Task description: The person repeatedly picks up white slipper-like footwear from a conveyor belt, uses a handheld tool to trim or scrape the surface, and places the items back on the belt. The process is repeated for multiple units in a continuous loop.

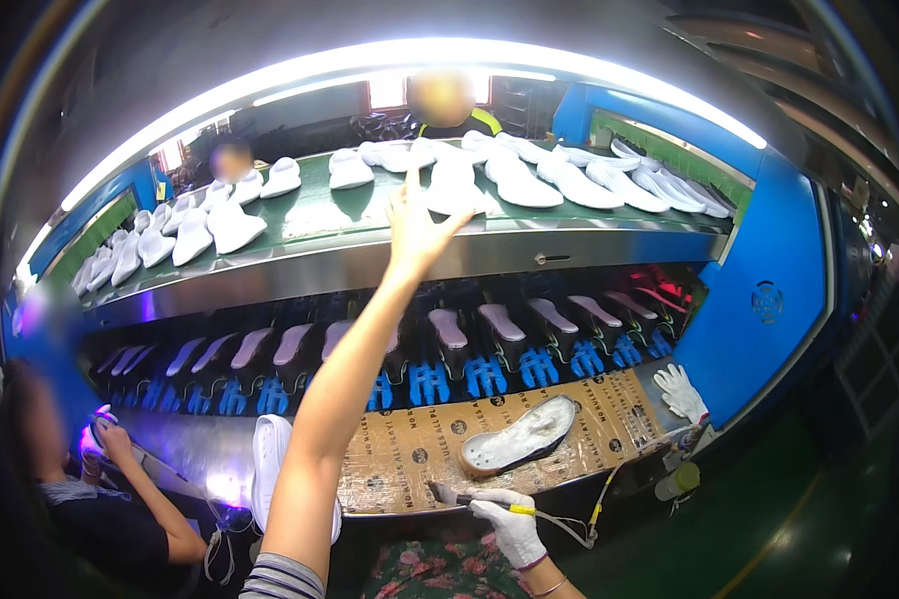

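My bare left hand reaches up to the conveyor belt, fingers and thumb spread around the near end of a white shoe piece. Whether they press on it I cannot tell. In a white glove, my right hand is closed around a brush with a thin tube trailing from it. Just beyond the brush, a shoe sole with a whitish coated inside and small holes at one end lies on the cardboard. A white shoe piece sits left of my left forearm, partly hidden by it.
White shoe pieces line the green belt. Below, soles rest on a rack with blue clamps. A white glove and a capped container are at right. One person works at left; others are behind the belt.
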The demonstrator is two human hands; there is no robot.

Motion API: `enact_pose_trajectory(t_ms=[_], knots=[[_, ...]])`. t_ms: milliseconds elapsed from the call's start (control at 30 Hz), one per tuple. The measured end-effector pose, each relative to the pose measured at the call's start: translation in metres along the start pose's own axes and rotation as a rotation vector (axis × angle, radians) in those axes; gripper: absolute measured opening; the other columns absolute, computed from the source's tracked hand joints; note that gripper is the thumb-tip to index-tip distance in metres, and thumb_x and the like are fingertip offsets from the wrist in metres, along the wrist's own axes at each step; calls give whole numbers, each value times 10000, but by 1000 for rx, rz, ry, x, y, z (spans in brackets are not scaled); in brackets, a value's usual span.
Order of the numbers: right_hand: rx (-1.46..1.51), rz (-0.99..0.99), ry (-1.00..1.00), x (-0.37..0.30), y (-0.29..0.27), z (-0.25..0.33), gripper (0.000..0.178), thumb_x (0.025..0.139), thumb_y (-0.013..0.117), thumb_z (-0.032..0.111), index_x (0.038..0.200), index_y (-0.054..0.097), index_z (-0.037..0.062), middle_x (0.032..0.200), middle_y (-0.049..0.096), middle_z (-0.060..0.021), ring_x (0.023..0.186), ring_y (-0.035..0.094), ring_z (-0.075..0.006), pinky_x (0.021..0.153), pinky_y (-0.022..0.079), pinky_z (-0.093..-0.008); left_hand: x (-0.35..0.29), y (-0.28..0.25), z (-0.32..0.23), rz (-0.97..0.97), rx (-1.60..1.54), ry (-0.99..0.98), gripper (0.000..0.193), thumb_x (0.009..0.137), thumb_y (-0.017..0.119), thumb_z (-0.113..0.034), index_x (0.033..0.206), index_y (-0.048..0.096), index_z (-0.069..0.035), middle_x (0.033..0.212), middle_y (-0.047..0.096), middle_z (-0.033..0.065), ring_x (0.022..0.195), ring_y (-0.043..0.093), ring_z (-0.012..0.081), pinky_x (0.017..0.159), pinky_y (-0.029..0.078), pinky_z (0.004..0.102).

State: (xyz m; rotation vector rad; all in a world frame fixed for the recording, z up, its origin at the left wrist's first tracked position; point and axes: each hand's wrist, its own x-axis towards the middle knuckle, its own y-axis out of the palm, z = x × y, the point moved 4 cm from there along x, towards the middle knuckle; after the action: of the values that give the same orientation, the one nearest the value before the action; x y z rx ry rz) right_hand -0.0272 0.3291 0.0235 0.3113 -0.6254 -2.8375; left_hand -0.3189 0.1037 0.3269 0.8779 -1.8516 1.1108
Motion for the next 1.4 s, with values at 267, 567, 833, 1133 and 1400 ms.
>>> enact_pose_trajectory(t_ms=[267,567,833,1133,1400], knots=[[-49,-7,19,-3,9,5,214,921,779,14,1127,797,-41,1089,787,-92,985,723,-145,900,576,-275,39,46,12,290,7,-61,1314,781,848,-656,1668,168,35,1217,715,303,1084,724,419,976,561,483],[7,-62,9,1,-6,-5,221,937,769,21,1149,785,-38,1071,782,-67,945,715,-120,870,579,-263,40,-145,193,94,792,-223,610,821,845,-248,1359,632,-53,1246,686,241,1159,679,393,975,565,481],[25,-22,16,3,32,-14,179,908,780,-12,1086,789,-27,1031,773,-63,898,701,-115,812,573,-263,-71,-301,208,79,-233,-301,214,972,749,-108,1138,645,-23,1003,641,18,980,647,111,860,527,256],[376,32,-122,9,51,42,202,899,725,-66,1061,739,55,1197,735,-159,1112,712,-279,908,603,-387,-237,-385,171,-604,-557,-619,371,1043,593,-109,1406,570,-40,1328,647,129,1130,677,224,981,569,344],[-137,321,-224,-13,116,66,159,836,791,-67,991,793,-35,1141,779,-171,1052,738,-230,926,586,-334,-420,-198,79,460,-1249,-1327,160,1070,631,-171,1115,706,-37,934,718,0,763,663,65,672,533,232]])
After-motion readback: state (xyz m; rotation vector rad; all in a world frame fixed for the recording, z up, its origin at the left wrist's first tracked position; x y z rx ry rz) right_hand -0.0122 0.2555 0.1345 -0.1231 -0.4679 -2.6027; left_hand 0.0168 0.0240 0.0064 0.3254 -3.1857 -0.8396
